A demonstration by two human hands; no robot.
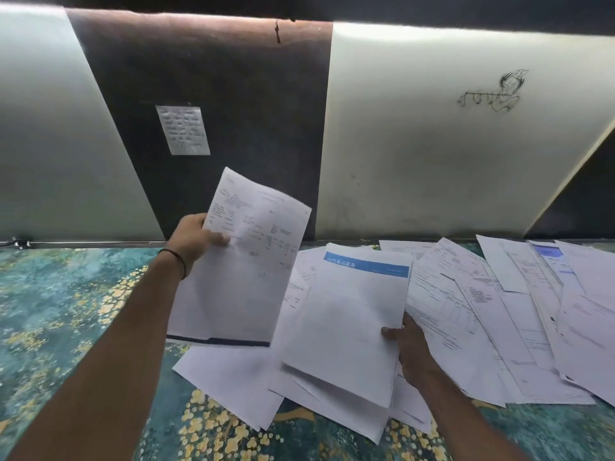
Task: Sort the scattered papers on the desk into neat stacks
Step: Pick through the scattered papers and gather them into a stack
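Gripping a sheaf (pixel 246 261) by its left edge, thumb across the print, the left hand (pixel 194 241) holds it tilted above the desk (pixel 66 311); at 4 o'clock of it the right hand (pixel 411 347) pinches the lower right edge of a blue-banded sheet (pixel 352 314), thumb on top, fingers hidden beneath; loose papers (pixel 499 311) overlap on the desk from 3 o'clock of that sheet to the frame's edge; more lie under it at 7 o'clock; a note (pixel 183 129) hangs on the dark panel (pixel 233 94) at 11 o'clock of the sheaf; a sketch (pixel 492 93) marks the pale panel (pixel 432 144) at 2 o'clock.

Both forearms (pixel 109 327) bare, a thin black band (pixel 179 261) rings the wrist of the left hand (pixel 194 241).
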